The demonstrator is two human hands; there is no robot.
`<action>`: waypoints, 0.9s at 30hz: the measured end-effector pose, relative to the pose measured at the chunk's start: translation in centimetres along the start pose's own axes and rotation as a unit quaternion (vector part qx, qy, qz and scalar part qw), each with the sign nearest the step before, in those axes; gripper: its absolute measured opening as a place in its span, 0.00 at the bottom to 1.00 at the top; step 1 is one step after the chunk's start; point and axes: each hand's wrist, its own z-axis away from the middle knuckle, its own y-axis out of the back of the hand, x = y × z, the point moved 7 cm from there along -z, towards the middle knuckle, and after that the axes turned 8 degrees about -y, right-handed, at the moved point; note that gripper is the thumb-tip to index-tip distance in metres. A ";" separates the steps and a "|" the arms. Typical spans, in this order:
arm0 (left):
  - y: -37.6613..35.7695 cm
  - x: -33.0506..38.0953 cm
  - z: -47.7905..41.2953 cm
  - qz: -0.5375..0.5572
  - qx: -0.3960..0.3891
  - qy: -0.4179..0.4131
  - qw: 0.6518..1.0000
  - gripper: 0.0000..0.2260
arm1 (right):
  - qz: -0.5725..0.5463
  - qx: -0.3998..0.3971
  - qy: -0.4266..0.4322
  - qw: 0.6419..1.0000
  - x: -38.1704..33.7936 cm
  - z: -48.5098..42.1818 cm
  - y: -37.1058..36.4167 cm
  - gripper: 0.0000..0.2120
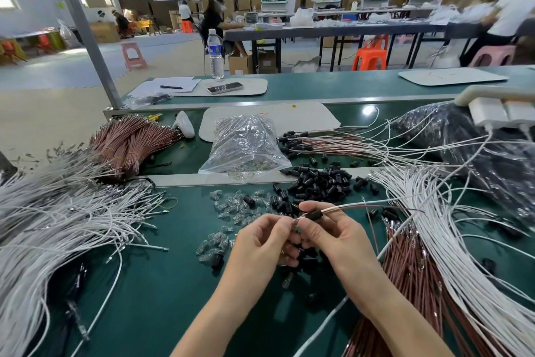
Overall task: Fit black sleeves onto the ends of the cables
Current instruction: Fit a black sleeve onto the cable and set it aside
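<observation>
Both hands are raised just above the green table [162, 284], near its front edge. The left grip [260, 236] has its fingers curled and pinches the bare metal tip of a cable pair [362, 206], one white lead and one brown lead lying side by side. The right grip [333, 232] pinches a black sleeve [314, 215] between thumb and forefinger. The sleeve is already threaded on the pair, just beside the tip, and the leads run out of it to the right. We cannot tell whether the sleeve is fully seated over the terminal, because the fingertips hide the joint. A loose pile of black sleeves [321, 183] lies on the table just beyond the hands, with more scattered beneath them. Small clear parts [228, 206] are scattered to the left of the pile. A large mass of white cables [58, 217] covers the left side of the table, with a banded brown bundle [130, 142] behind it. More white leads [434, 212] and brown leads [411, 270] fan out on the right. A clear plastic bag [243, 145] stands beyond the table's centre rail. Just to its right lie cables with sleeves fitted [318, 142], and a dark bag [463, 148] sits at far right. A water bottle [215, 52] stands on the far table.
</observation>
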 end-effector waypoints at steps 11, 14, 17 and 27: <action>0.2 -0.3 -0.1 -0.017 -0.010 0.020 1.000 0.09 | 0.060 0.019 0.017 0.998 0.1 -0.3 0.3 0.11; 0.2 -0.5 -0.1 -0.020 -0.006 0.030 0.999 0.08 | 0.089 0.013 0.022 0.996 0.0 -0.2 0.2 0.11; 0.3 -0.6 -0.1 -0.016 -0.007 0.033 0.999 0.08 | 0.098 0.016 0.032 0.995 0.0 -0.3 0.3 0.11; -0.1 -0.2 0.3 -0.008 -0.028 0.049 0.998 0.07 | 0.101 0.028 0.037 0.994 -0.1 -0.2 0.3 0.10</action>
